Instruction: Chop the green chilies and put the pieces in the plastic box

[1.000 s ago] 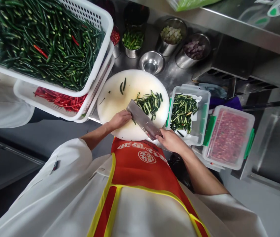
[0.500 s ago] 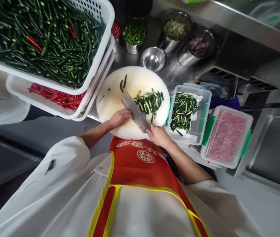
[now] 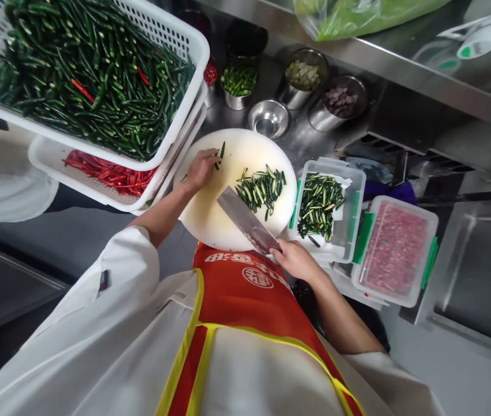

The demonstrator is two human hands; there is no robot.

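A wide-bladed cleaver [image 3: 249, 221] is gripped by its handle in my right hand [image 3: 295, 259], its blade lying low over the front of the round white cutting board [image 3: 202, 222]. At the board's far left, my left hand [image 3: 202, 169] has its fingers closed in a pinch at a green chili pepper [image 3: 222, 150], and partly covers it. To the right of the blade lies a pile of sliced green chili [image 3: 259, 189]. More slices fill a clear plastic box [image 3: 352, 222] just right of the board.
Stacked white baskets [image 3: 185, 130] hold whole green chilies [image 3: 98, 81] and red chilies [image 3: 111, 173] at left. Behind the board stand a steel bowl [image 3: 268, 118] and several steel pots of cut vegetables. A lidded box [image 3: 397, 251] sits at right, below a metal shelf [image 3: 384, 52].
My left hand has left the side of the blade and reached up and left to the chilies on the board. My right hand has drawn the cleaver slightly down and right.
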